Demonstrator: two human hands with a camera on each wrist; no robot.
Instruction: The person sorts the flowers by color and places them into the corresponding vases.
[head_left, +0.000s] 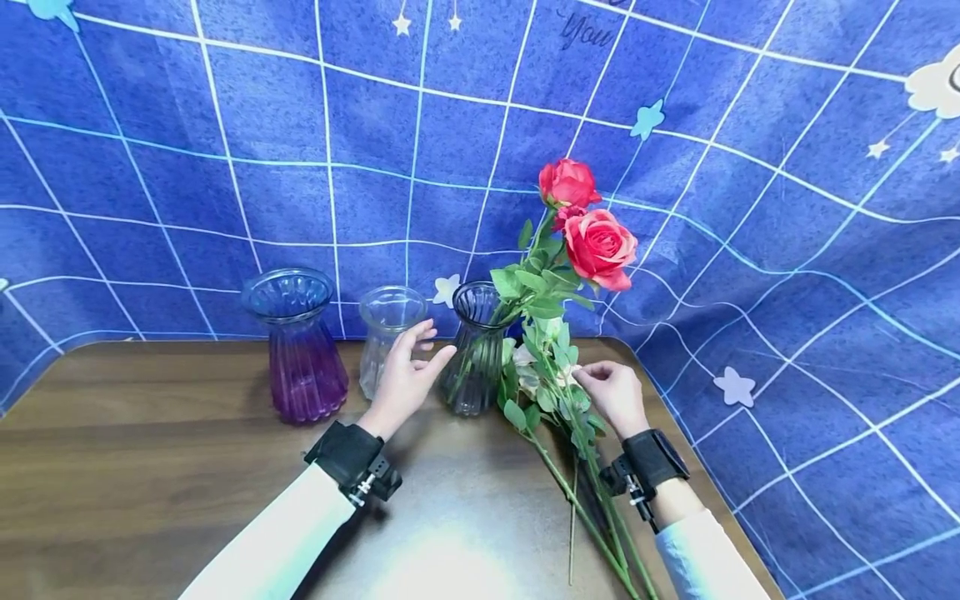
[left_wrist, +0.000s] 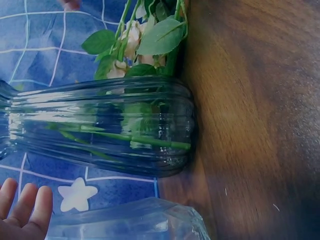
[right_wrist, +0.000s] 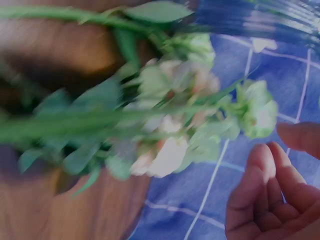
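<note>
My left hand [head_left: 402, 379] hovers between the clear glass vase [head_left: 372, 367] and the dark grey glass vase [head_left: 471, 375], fingers spread and nothing in them. Red roses [head_left: 602, 248] with green leaves stand in the grey vase and lean right; in the left wrist view a cut stem [left_wrist: 160, 142] shows through its glass. Beside that vase, pale pink and white flowers [right_wrist: 167, 156] lie on long green stems [head_left: 600, 525]. My right hand [head_left: 617, 398] is at their blossoms, fingers bent. A gap shows between its thumb and fingertips, close to a pale green bloom [right_wrist: 259, 111].
A blue-to-purple glass vase [head_left: 306, 367] stands at the left of the row. The wooden table [head_left: 150, 467] ends at a blue cloth backdrop [head_left: 262, 192] with white grid lines, behind and on the right. Long stems reach toward the table's front edge.
</note>
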